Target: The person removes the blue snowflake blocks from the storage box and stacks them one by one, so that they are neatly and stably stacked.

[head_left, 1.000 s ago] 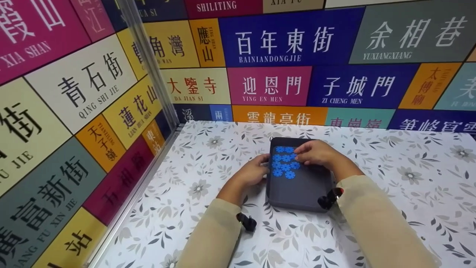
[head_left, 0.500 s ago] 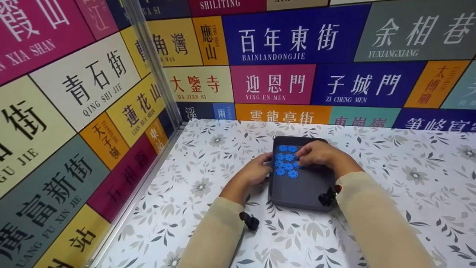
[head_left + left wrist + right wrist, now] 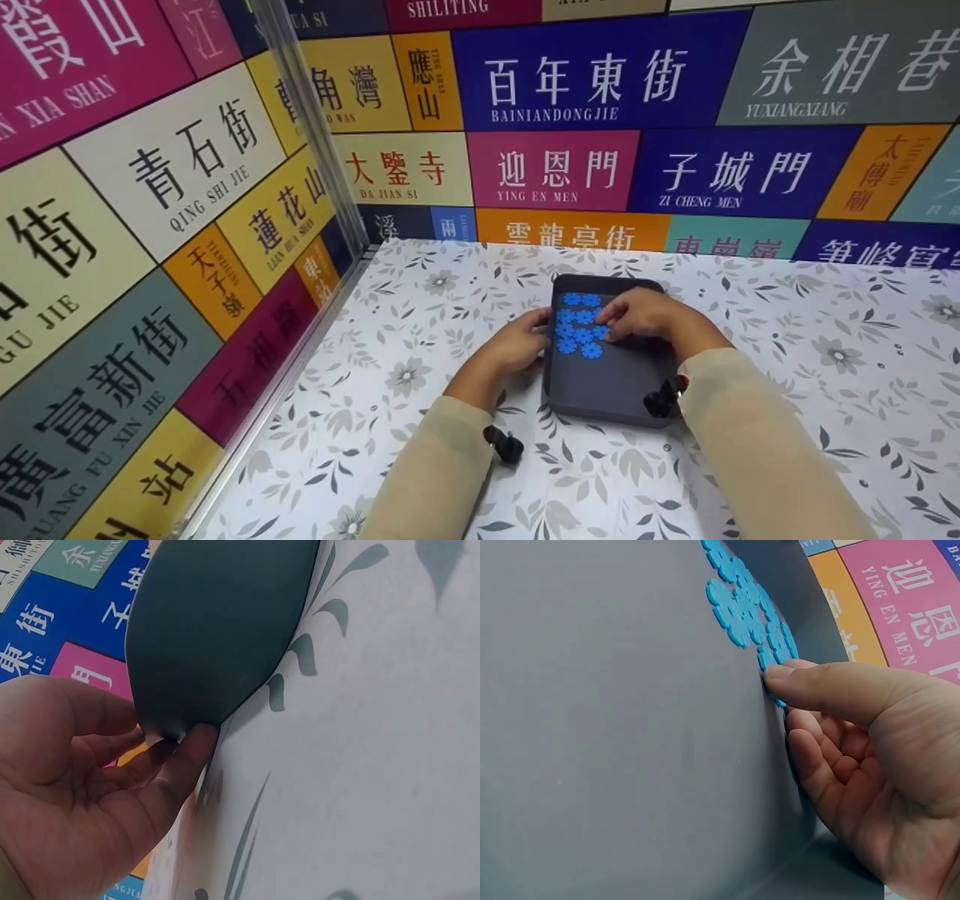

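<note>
A dark grey rectangular tray (image 3: 607, 390) lies on the table in the head view. Blue flower-shaped plastic pieces (image 3: 584, 318), several of them, are laid flat in close rows in its far left part. My left hand (image 3: 514, 345) grips the tray's left side; in the left wrist view its thumb and fingers sit against the tray's outer wall (image 3: 217, 630). Over the tray, my right hand (image 3: 641, 313) pinches a blue flower-shaped piece (image 3: 763, 660) at the right end of the rows. The right wrist view has the thumb on this piece, its other fingers curled below.
A white tablecloth (image 3: 787, 420) with grey leaf and flower print covers the table. Walls with coloured Chinese street-name panels (image 3: 555, 171) rise behind and at the left. Small black devices (image 3: 504, 445) are worn at both sleeve cuffs.
The right hand's fingertips have shifted slightly toward the near side, onto the piece at the right of the rows. The left hand stays at the tray's side. The head view has shifted slightly.
</note>
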`<state>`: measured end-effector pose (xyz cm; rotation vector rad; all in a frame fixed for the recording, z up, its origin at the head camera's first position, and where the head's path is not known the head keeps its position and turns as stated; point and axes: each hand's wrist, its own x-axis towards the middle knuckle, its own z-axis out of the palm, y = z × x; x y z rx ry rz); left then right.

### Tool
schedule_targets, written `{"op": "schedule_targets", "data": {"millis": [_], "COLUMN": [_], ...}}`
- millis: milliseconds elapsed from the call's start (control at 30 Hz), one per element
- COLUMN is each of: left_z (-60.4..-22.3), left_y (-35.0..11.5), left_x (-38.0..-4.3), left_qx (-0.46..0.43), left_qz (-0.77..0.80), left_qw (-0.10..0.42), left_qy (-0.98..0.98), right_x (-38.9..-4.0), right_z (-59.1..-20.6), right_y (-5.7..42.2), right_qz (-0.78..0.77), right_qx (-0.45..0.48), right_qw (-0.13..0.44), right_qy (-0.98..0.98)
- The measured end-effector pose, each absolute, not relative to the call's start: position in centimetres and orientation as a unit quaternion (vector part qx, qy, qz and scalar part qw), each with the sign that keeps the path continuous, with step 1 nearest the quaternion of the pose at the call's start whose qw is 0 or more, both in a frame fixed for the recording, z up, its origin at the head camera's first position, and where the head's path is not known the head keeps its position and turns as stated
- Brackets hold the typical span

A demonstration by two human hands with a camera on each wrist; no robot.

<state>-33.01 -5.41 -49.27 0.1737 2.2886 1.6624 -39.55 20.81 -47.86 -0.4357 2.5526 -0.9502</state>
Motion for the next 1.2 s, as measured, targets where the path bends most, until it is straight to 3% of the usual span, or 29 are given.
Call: {"op": "schedule_targets", "data": {"millis": [300,933,1200], "left_z": [-49.0,-49.4,-49.5], "left_y": [-5.4,-5.1,-5.2], "left_x": [-32.8,-32.9,-33.0], "left_qx": [0.062,0.049,0.051], "left_qz": [0.574,0.608,0.597], "left_qw": [0.150,0.163,0.158], "left_qy": [0.802,0.776,0.785], "right_x": [-39.5,-39.0,-38.2], "right_z": [-47.7,-47.5,-45.9], "right_y": [20.8,20.9,21.5], "right_qz": [-0.330,-0.476,-0.512], "right_qx": [-0.151,-0.109,-0.088], "right_qw": [0.196,0.187,0.129], "right_qy": [0.911,0.852,0.845]}}
